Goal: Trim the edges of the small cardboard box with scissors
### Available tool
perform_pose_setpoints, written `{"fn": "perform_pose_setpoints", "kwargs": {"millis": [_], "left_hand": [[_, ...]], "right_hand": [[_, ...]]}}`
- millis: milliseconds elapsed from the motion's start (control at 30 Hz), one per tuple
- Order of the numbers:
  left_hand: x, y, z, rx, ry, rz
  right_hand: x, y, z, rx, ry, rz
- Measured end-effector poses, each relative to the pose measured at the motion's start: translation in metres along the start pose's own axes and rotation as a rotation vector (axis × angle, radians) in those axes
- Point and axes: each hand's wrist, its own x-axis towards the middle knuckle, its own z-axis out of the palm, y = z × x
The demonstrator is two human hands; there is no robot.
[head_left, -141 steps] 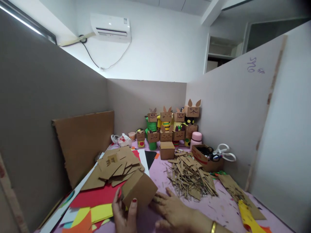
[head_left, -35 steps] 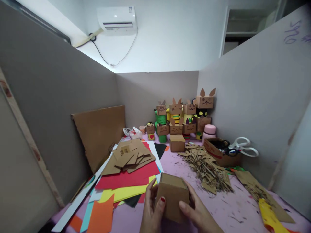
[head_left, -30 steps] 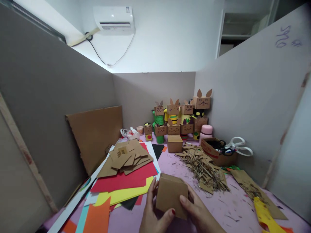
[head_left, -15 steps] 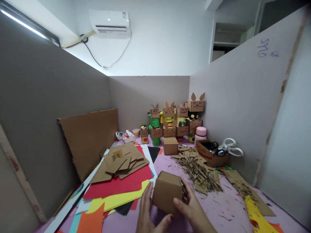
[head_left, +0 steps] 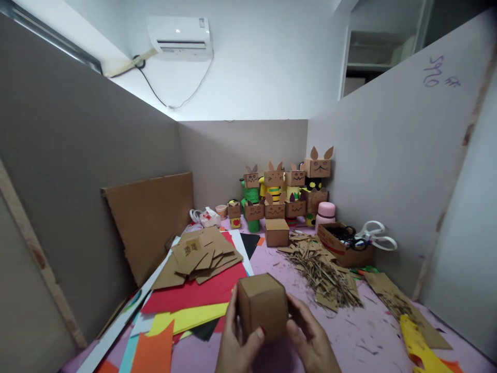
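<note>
A small brown cardboard box (head_left: 263, 305) is held low at the middle of the head view, one corner turned toward me. My left hand (head_left: 238, 336) wraps its left side, with the thumb on the front face. On the right side, my right hand (head_left: 308, 331) has curved fingers against the box, its thumb near the lower right edge. The undersides of the box and some fingertips are hidden. Beyond it, a second closed cardboard box (head_left: 277, 233) stands in front of several cardboard animal figures (head_left: 275, 210).
Left lie cardboard pieces (head_left: 205, 254) on red paper (head_left: 186, 295), yellow paper (head_left: 194, 317) and orange paper (head_left: 153, 352). Right are cardboard scraps (head_left: 330, 280), a box of scissors (head_left: 345, 248), a pink bottle (head_left: 325, 213) and yellow material (head_left: 419, 344). Grey partitions (head_left: 240, 150) surround the table.
The box has been turned and shifted slightly left in my hands. My left thumb now presses on its front face, and my right thumb has moved toward its edge. The view has shifted slightly.
</note>
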Motion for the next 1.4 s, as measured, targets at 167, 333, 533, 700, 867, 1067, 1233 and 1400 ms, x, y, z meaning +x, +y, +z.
{"fn": "perform_pose_setpoints", "kwargs": {"millis": [167, 333, 533, 700, 867, 1067, 1233, 1400], "left_hand": [[0.006, 0.009, -0.011, -0.525, -0.135, -0.429], [0.001, 0.009, -0.01, -0.592, -0.215, -0.526], [-0.003, 0.009, -0.003, -0.574, -0.217, -0.517], [-0.005, 0.008, -0.006, -0.544, -0.228, -0.596], [-0.005, 0.009, -0.006, -0.536, -0.22, -0.667], [0.001, 0.012, -0.001, -0.391, 0.0, -0.333], [0.002, 0.001, 0.001, 0.325, 0.183, 0.287], [-0.011, -0.018, 0.002, 0.962, 0.194, 0.709]], "right_hand": [[0.006, -0.004, -0.013, -0.036, 0.083, 0.097], [0.004, -0.001, -0.012, 0.015, 0.01, 0.205], [-0.002, 0.004, -0.001, 0.161, -0.184, 0.128], [-0.004, 0.0, 0.006, 0.247, -0.238, 0.188], [-0.005, -0.008, 0.006, 0.3, -0.28, 0.23], [0.006, -0.003, -0.006, 0.222, -0.142, 0.284], [0.008, 0.002, -0.006, 0.217, -0.115, 0.294], [-0.003, 0.0, 0.013, 0.432, -0.141, 0.306]]}}
